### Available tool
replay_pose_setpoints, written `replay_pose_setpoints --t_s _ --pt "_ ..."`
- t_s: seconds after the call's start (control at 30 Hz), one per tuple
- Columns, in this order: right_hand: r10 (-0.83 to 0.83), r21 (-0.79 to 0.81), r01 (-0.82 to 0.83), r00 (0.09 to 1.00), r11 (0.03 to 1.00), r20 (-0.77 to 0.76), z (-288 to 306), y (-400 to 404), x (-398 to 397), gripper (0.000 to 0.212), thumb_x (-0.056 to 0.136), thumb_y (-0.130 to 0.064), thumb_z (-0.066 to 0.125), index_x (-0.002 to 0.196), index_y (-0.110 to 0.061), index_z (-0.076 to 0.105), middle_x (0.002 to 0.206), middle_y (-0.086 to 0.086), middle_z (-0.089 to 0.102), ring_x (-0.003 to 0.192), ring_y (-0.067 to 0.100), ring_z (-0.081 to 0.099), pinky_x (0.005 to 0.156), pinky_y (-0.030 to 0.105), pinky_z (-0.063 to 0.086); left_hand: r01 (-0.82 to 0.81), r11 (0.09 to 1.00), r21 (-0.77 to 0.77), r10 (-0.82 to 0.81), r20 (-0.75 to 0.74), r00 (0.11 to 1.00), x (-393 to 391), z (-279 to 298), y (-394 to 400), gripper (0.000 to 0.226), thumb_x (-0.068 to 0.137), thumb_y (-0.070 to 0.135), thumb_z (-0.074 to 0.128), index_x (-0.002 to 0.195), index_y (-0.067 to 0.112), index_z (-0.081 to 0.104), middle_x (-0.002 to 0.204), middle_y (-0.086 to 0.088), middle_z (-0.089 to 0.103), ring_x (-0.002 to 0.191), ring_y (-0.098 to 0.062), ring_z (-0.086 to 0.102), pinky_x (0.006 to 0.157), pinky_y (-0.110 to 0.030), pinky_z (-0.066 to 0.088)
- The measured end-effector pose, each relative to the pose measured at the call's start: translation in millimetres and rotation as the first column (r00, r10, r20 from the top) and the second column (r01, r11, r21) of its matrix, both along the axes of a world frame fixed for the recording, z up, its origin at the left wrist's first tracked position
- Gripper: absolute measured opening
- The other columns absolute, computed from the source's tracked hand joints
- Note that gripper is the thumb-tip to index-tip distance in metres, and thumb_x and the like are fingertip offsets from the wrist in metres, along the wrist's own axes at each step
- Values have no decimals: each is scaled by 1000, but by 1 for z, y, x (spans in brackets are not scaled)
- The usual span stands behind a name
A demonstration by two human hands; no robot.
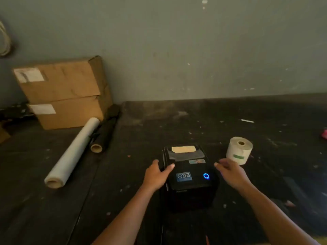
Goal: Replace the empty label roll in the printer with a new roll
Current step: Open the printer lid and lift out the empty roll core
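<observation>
On bench [106, 183]: blk printer [192, 184], blue LED [206, 176]; L hand [156, 174] loose on it, R hand [230, 172] loose.

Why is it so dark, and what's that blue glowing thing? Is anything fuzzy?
Head view: the light is dim, so the black printer nearly blends into the dark table; the blue ring on the printer is the brightest spot; the right hand is smeared by motion blur; the label roll behind it looks a little soft.
</observation>
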State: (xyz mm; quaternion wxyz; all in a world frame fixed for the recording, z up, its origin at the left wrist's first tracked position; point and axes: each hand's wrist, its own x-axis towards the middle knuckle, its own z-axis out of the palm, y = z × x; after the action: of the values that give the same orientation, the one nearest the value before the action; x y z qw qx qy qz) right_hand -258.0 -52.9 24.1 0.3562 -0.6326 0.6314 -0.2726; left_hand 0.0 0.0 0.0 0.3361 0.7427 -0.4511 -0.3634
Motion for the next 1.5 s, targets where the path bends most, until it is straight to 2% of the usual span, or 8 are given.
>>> replay_pose_setpoints --t_s 0.17,0.37,0.5,0.73,0.87,1.0,1.13,1.5 --pt "-21 187 7 997 982 76 -38 15 -8 64 88 -49 54 142 -19 36 139 9 50 122 26 50 87 36 46 -7 999 52 18 -227 974 -24 -28 14 81 77 70 56 142 25 40 137 0 53 123 -19 50 97 -33 41" --pt "-73 332 -44 940 942 332 -69 20 -4 62 87 -58 46 136 -21 44 128 7 57 112 20 53 103 45 40 -148 988 43 153 -395 906 -44 -44 23 62 78 67 58 125 26 57 113 3 65 102 -13 62 89 -33 51" --pt "-99 316 -45 900 948 425 -81 19 -1 52 86 -57 45 123 -21 55 106 -1 64 101 16 59 99 41 42 -249 968 3 238 -316 919 -48 -47 24 55 74 69 60 105 25 69 94 8 72 87 -5 67 70 -19 48" --pt "-36 204 -58 901 977 433 -93 12 0 56 93 -48 44 141 -20 39 140 5 49 128 22 44 101 34 32 -403 913 -67 385 -193 903 -52 -53 25 41 71 71 61 70 31 71 73 14 72 79 0 65 65 -18 45" --pt "46 131 -98 934 987 354 -91 7 -6 50 92 -46 47 131 -16 49 121 3 59 106 13 54 95 34 41 -403 913 -65 389 -167 906 -52 -50 24 44 74 69 60 71 27 73 77 10 73 82 -4 65 74 -24 49" --pt "46 69 -70 951 995 306 -92 5 -5 41 91 -44 49 120 -15 56 101 -4 61 95 10 57 87 33 45 -381 922 -66 372 -119 920 -48 -47 24 49 75 70 57 68 24 72 72 9 73 78 -1 65 65 -17 43" --pt "89 51 -106 964 993 252 -92 -1 -8 34 92 -42 50 114 -17 57 94 -8 60 88 4 57 76 26 45 -387 920 -65 378 -122 918 -48 -50 24 52 75 70 57 76 22 74 77 9 73 83 -4 65 75 -22 47" --pt "174 3 -178 967 984 186 -88 -6 -11 11 90 -46 50 87 -36 49 87 -8 61 81 5 60 65 20 42 -358 932 -48 351 -112 930 -46 -46 23 52 76 69 57 77 20 73 82 5 74 85 -7 67 76 -23 50"
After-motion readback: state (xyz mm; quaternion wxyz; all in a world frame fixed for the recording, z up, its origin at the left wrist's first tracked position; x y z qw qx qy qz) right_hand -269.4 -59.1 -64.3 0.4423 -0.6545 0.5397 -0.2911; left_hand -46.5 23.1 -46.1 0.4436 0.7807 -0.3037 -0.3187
